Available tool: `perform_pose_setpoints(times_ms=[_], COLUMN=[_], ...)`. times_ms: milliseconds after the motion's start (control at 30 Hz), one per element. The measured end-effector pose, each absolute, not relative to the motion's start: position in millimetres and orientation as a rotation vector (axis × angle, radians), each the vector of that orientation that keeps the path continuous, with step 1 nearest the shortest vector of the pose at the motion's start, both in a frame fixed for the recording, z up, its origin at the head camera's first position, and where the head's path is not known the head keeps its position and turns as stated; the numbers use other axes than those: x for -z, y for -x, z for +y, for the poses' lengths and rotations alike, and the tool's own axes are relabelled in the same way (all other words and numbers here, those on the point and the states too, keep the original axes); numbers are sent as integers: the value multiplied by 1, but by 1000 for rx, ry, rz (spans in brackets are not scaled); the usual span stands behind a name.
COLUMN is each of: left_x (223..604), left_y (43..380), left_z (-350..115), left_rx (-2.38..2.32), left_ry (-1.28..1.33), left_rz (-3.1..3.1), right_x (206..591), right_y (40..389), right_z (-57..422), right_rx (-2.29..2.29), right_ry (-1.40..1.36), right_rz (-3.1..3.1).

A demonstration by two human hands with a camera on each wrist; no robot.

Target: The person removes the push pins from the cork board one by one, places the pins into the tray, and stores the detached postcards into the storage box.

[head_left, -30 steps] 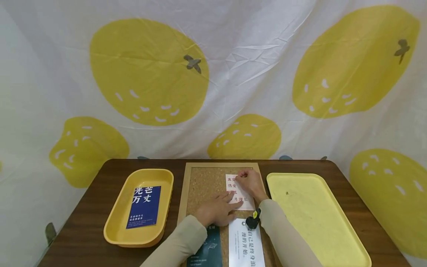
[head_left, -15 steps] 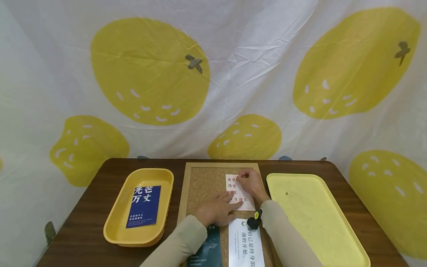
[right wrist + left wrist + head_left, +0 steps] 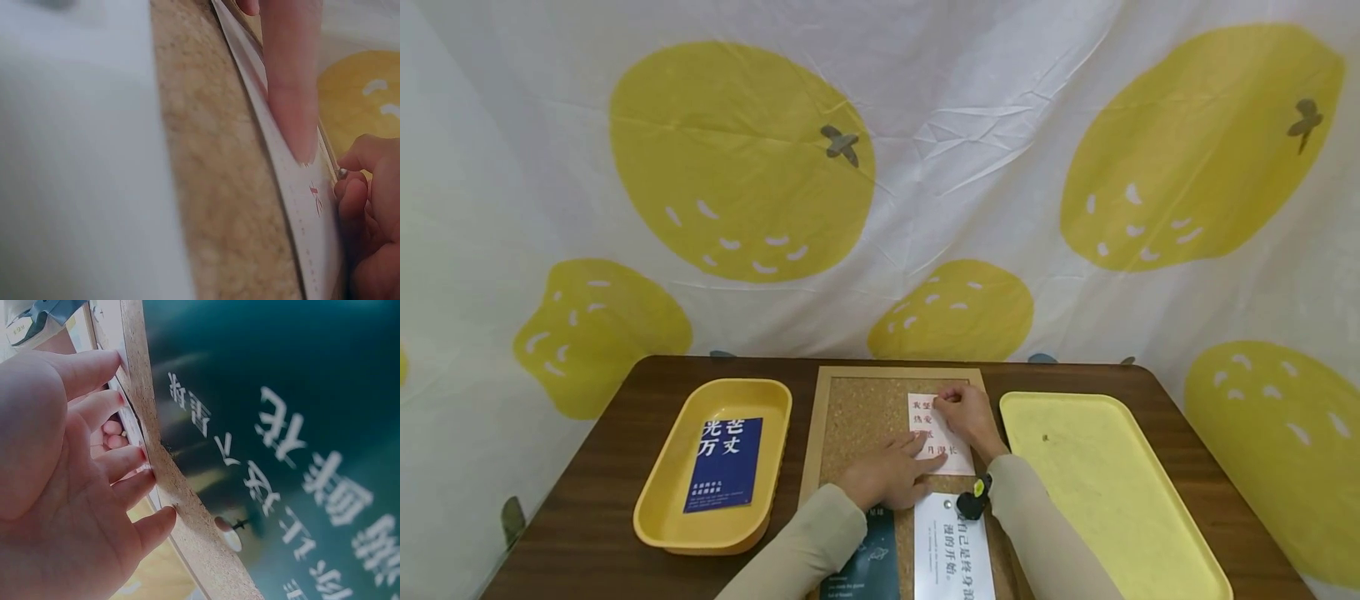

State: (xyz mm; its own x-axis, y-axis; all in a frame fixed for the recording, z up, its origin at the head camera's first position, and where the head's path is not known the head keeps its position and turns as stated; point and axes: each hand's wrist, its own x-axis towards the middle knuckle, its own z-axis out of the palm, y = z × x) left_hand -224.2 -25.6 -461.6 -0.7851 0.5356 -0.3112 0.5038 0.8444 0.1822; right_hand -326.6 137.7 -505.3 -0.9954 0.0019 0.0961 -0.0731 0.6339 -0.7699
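A white card with red characters lies on the framed cork board, in its upper right part. My left hand rests on the card's lower left, fingers spread and fairly straight; in the left wrist view its fingertips come down on card and cork. At the card's top, my right hand pinches a small silvery thumbtack between thumb and finger. Below, a dark green card and a white card with blue-grey characters lie on the board; a round tack shows on the green one.
To the left stands a yellow-orange basin holding a dark blue card. A pale yellow tray lies to the right on the brown wooden table. Behind hangs a lemon-print cloth.
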Motion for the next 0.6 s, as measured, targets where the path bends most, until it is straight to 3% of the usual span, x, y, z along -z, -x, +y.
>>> perform_pose_setpoints(times_ms=[600], left_x=[460], left_y=[223], left_z=[-26], left_rx=[-120], left_ry=[-800], left_rz=[2675], right_x=[507], right_y=[324], right_z=[140], right_rx=[-1491], right_ry=[-27], right_rz=[-2669])
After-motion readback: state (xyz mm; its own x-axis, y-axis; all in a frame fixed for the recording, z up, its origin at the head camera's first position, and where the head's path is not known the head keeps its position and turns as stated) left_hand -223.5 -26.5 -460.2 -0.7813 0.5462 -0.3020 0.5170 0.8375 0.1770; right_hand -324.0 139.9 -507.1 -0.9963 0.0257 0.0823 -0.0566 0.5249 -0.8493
